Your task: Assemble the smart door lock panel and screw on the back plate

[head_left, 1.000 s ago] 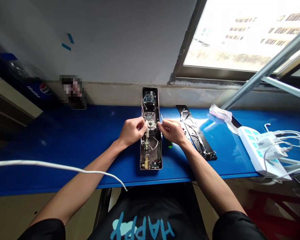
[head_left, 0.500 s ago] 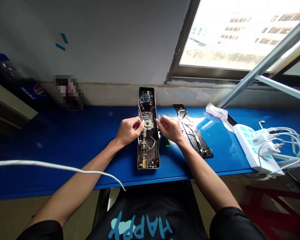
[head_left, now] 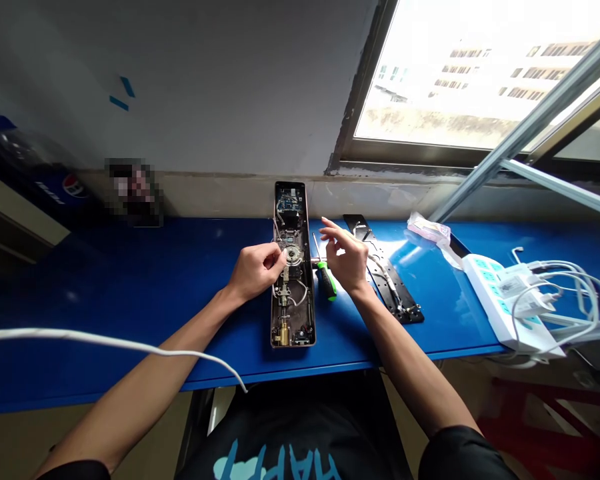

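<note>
A long, narrow metal housing [head_left: 307,307] lies open on the blue table, its inside full of parts, with a circuit board [head_left: 289,202] at the far end, a round part [head_left: 293,255] mid-length and a brass cylinder [head_left: 284,333] at the near end. My left hand [head_left: 257,268] is pinched at the housing's left edge, beside the round part; what it grips is too small to name. To the right of the housing my right hand [head_left: 347,257] is raised with its fingers apart, holding nothing. A green and black screwdriver [head_left: 326,281] lies between that hand and the housing.
On the right lie a black plate [head_left: 390,283] with a cable, a plastic-wrapped packet [head_left: 430,230] and a white power strip [head_left: 495,293] with plugs and cables. A white cable [head_left: 130,341] crosses in front at the left. A Pepsi bottle [head_left: 55,180] stands far left.
My right hand has left the housing's right edge, moved a little right and opened its fingers, which uncovers the screwdriver. My left hand stays pinched at the left edge.
</note>
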### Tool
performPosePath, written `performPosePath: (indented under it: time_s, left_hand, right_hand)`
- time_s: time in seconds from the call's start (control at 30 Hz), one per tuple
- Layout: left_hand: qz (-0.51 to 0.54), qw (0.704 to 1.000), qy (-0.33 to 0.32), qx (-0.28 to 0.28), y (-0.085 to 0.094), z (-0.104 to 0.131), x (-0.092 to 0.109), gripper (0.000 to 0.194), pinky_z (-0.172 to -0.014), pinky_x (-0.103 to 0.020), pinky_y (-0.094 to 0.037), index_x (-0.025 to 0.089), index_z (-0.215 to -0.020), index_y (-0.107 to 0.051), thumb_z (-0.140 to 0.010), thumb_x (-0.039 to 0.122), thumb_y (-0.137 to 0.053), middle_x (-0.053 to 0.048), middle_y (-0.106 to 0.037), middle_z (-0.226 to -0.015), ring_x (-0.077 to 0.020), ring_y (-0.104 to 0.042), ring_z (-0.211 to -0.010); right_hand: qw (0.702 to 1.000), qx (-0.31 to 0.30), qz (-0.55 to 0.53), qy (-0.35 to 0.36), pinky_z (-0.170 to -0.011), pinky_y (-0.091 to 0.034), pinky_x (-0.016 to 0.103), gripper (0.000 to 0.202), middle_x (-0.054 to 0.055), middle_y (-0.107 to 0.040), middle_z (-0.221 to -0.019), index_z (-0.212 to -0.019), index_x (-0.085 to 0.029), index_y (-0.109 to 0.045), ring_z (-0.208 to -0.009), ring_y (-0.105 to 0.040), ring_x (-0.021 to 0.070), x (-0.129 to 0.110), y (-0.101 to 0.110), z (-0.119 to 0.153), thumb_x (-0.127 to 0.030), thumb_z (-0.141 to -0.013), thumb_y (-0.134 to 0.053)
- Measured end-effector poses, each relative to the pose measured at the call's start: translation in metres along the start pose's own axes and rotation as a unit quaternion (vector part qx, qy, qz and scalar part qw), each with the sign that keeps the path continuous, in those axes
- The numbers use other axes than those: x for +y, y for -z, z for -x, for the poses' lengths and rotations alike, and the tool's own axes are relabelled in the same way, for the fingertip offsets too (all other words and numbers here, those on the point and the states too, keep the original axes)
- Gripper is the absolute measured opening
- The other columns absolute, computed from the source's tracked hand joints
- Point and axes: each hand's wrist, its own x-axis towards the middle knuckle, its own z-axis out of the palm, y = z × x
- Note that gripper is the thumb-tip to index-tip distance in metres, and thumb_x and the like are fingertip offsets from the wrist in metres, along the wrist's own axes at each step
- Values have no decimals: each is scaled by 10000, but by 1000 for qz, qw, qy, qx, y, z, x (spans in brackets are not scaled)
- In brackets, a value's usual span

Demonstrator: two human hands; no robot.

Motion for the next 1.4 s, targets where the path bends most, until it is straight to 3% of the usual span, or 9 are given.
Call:
performPosePath:
  time_s: [0.13,0.27,0.4,0.5,0.67,0.8,0.9,1.1,1.4]
  left_hand:
    - [2,1000,0,-2,0,1,0,374,-529,-264,-321,185,-631,-532,-978,295,-617,59,-453,-550,-94,-397,-494]
    - [5,1000,0,-2,0,1,0,372,-526,-260,-320,183,-628,-527,-972,286,-623,59,-454,-554,-91,-397,-497]
    - [5,1000,-2,-1,0,1,0,369,-518,-259,-315,184,-628,-527,-972,279,-621,60,-452,-553,-90,-393,-493]
    - [3,1000,-6,-1,-1,2,1,368,-517,-259,-316,185,-628,-521,-971,273,-620,59,-453,-554,-91,-395,-493]
    - [-4,1000,-15,-2,-4,4,4,362,-527,-260,-315,186,-637,-511,-975,262,-614,58,-447,-565,-91,-396,-499]
    - [-10,1000,-19,2,-6,6,5,345,-535,-258,-316,184,-651,-506,-975,244,-609,56,-450,-577,-90,-396,-506]
    - [-14,1000,-20,5,-7,6,5,336,-534,-256,-315,184,-655,-510,-974,237,-605,55,-453,-581,-90,-398,-508]
    - [-19,1000,-20,15,-8,6,9,348,-532,-259,-315,185,-644,-501,-971,241,-605,55,-444,-578,-91,-396,-505]
    - [-25,999,-19,10,-9,7,7,342,-533,-266,-325,187,-649,-502,-973,231,-601,51,-460,-588,-94,-415,-513]
  right_hand:
    - [999,24,-22,-6,-668,-591,292,328,86,-701,-1366,-981,-220,-630,-848,-751,145,-1,-2,2,-22,-815,-428]
    - [996,85,-22,-15,-833,-588,356,328,81,-718,-1084,-873,-235,-540,-1010,-713,194,0,-4,2,15,-718,-394]
    - [995,95,-29,-26,-606,-546,279,251,59,-660,-977,-837,-251,-460,-869,-697,168,4,-7,2,-22,-765,-388]
    - [998,58,-26,-23,-570,-518,256,207,36,-655,-922,-880,-250,-484,-813,-681,153,8,-5,0,-63,-826,-413]
    - [997,-72,7,-1,-619,-470,276,139,5,-674,-861,-930,-232,-555,-680,-605,132,14,8,-5,-129,-837,-541]
    - [980,-192,46,12,-612,-381,281,97,-4,-633,-796,-814,-224,-536,-638,-521,133,15,12,-5,-204,-812,-631]
    - [964,-256,72,11,-624,-342,274,125,3,-604,-816,-814,-224,-537,-679,-507,147,14,9,-3,-156,-758,-625]
    - [954,-284,99,-6,-683,-360,281,142,12,-564,-854,-843,-223,-515,-740,-509,161,15,4,-3,-117,-760,-558]
    - [959,-270,83,-1,-667,-369,271,116,4,-592,-841,-836,-225,-537,-710,-524,152,15,5,-2,-139,-779,-588]
